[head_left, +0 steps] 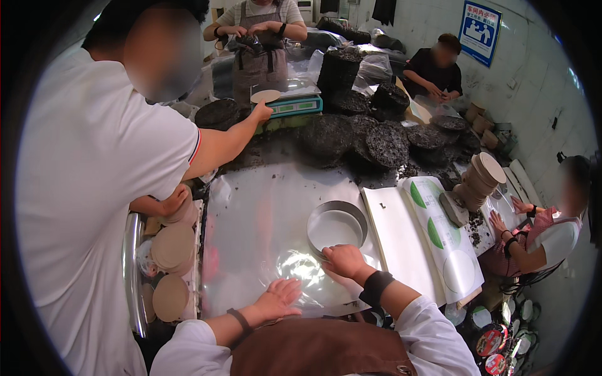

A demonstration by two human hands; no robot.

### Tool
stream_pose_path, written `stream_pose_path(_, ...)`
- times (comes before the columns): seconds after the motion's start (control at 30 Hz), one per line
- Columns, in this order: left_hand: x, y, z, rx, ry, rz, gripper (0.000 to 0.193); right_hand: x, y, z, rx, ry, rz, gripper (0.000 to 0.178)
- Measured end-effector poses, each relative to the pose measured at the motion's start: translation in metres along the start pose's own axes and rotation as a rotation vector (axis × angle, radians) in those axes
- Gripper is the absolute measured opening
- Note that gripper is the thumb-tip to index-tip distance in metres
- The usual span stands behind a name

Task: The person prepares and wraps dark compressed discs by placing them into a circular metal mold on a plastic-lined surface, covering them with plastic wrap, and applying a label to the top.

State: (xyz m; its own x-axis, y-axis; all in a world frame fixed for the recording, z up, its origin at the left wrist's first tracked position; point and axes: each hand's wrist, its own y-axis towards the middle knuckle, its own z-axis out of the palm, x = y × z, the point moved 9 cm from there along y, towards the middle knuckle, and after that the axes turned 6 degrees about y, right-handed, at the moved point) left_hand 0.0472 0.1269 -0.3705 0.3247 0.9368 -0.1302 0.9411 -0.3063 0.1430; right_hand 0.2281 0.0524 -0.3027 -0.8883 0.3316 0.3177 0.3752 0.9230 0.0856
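Right now the metal ring mould [337,227] sits upright on the clear plastic sheet [263,219] near the middle of the counter [282,147], empty, its open top facing up. The right hand [343,260] rests at the ring's six o'clock, fingers together and curled down onto the sheet, touching or just short of the ring's near wall; which of the two is hard to tell. The left hand [277,299] lies flat at about seven o'clock from the ring, well clear of it, fingers spread and pressing the sheet, gripping nothing.

To do this well, I judge the sheet should be held smooth and taut under the ring, the flat left palm pinning it while the right steadies the rim, so the ring does not slide on the slick film.

At three o'clock from the ring lie white paper wrappers with green ovals [433,232]. At twelve o'clock, dark round pressed cakes [385,144] are heaped. At nine o'clock a person in a white shirt [88,188] reaches toward a scale [295,103].
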Motion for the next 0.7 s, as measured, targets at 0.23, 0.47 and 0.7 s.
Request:
stream_pose_path(0.23,0.008,0.011,-0.017,-0.052,-0.081,-0.096,0.032,-0.006,0.002,0.013,0.041,-0.008,0.043,0.026)
stream_pose_path(0.47,0.024,0.03,-0.032,0.089,-0.26,-0.095,0.022,-0.001,0.006,0.008,0.031,-0.012,0.026,0.023)
stream_pose_path(0.7,-0.002,0.027,-0.051,0.296,0.097,-0.235,0.017,-0.005,0.004,0.006,0.065,-0.029,0.055,0.023)
